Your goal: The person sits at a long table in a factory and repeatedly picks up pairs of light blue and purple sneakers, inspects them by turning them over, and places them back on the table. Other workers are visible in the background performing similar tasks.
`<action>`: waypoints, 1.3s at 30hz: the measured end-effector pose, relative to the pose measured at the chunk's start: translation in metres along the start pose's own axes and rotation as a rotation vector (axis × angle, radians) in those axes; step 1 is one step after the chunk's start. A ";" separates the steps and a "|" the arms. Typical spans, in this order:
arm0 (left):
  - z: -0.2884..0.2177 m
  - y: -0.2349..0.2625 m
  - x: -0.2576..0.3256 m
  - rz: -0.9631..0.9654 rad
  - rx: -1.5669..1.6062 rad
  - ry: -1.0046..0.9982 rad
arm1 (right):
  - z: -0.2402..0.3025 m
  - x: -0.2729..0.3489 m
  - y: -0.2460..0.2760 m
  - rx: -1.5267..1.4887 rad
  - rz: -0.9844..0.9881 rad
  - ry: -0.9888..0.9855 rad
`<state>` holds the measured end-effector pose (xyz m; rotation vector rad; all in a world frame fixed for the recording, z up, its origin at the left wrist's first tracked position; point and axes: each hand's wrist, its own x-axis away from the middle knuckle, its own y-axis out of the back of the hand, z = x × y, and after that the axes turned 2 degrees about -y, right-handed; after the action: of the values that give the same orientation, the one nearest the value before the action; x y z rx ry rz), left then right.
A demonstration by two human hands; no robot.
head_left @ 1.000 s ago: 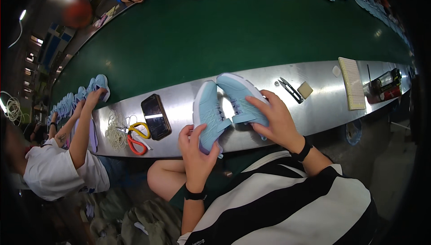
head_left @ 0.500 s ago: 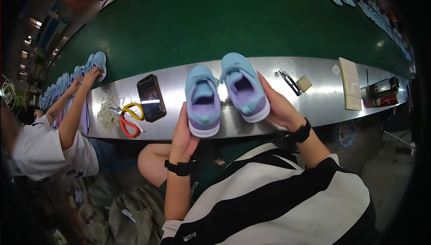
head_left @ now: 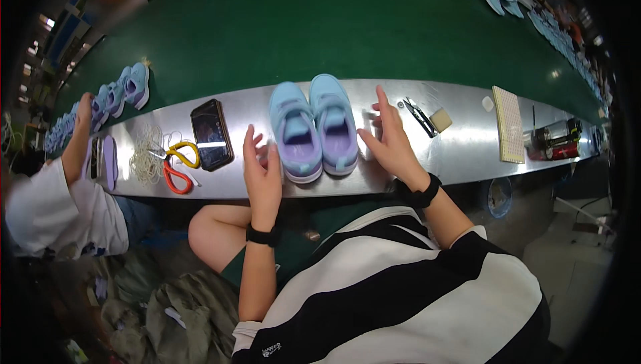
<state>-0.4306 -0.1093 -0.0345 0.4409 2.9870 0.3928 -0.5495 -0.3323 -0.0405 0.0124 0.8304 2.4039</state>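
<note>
A pair of light blue and lilac sneakers stands side by side on the metal table edge (head_left: 441, 164), toes pointing away from me. Just left of the left sneaker (head_left: 291, 114), my left hand (head_left: 262, 174) is open with its fingers apart. My right hand (head_left: 392, 140) is also open, a short gap to the right of the right sneaker (head_left: 329, 107). Neither hand holds anything. Both wrists wear black bands.
Scissors (head_left: 177, 164) with yellow and red handles lie by tangled pale string (head_left: 143, 157) and a phone (head_left: 212, 135). Thread snips (head_left: 420, 118), a beige block (head_left: 441, 120) and a gridded pad (head_left: 509, 124) lie right. A co-worker's arm (head_left: 77, 137) is by a sneaker row (head_left: 115, 94) at left.
Both sneakers have gone from my hands onto the metal surface and now stand close together. My hands have let go and spread apart. The co-worker's hand has withdrawn leftward from the nearest shoe.
</note>
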 end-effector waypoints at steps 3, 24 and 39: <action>0.025 0.005 -0.001 0.095 -0.313 -0.409 | -0.004 -0.005 0.015 -0.170 0.160 0.005; 0.037 0.006 0.013 -0.132 -0.107 -0.368 | 0.125 -0.043 0.047 0.509 0.408 1.055; 0.037 0.005 0.012 -0.057 -0.096 -0.331 | 0.046 -0.312 0.179 0.427 -0.203 0.119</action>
<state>-0.4354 -0.0922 -0.0693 0.3697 2.6419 0.4104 -0.3778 -0.5863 0.1524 -0.0455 1.3197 2.0166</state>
